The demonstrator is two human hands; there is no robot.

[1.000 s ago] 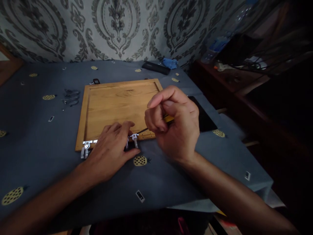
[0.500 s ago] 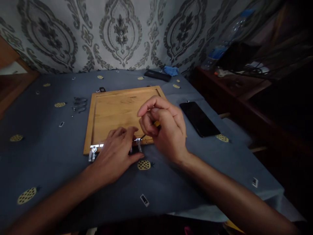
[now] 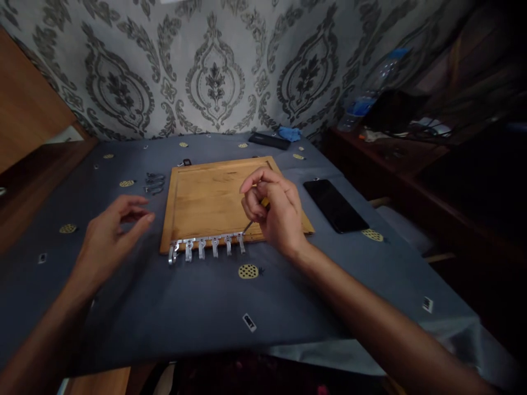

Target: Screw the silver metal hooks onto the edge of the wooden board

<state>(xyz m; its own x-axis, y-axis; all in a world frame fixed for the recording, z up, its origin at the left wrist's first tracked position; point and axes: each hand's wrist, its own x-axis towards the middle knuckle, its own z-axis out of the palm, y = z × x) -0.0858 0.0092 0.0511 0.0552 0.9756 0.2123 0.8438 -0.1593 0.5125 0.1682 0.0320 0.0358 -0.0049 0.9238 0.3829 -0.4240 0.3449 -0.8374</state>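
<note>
A wooden board (image 3: pixel 209 197) lies on a blue patterned cloth (image 3: pixel 173 296). Along its near edge runs a metal hook rail (image 3: pixel 206 245) with several hooks hanging over the edge. My right hand (image 3: pixel 275 211) is closed round a screwdriver (image 3: pixel 258 213) with a yellow handle; its tip points down at the right end of the rail. My left hand (image 3: pixel 113 227) hovers over the cloth to the left of the board, fingers loosely spread, holding nothing.
A black phone (image 3: pixel 335 204) lies right of the board. Loose metal hooks (image 3: pixel 153 182) lie at the board's far left. A dark flat object (image 3: pixel 269 140) and blue cloth (image 3: pixel 289 133) sit by the wall. A dark wooden side table (image 3: pixel 395 153) with a bottle stands at right.
My left hand has lifted off the hook rail and moved left, uncovering the whole row of hooks. My right hand stays at the rail's right end with the screwdriver. The camera has tilted.
</note>
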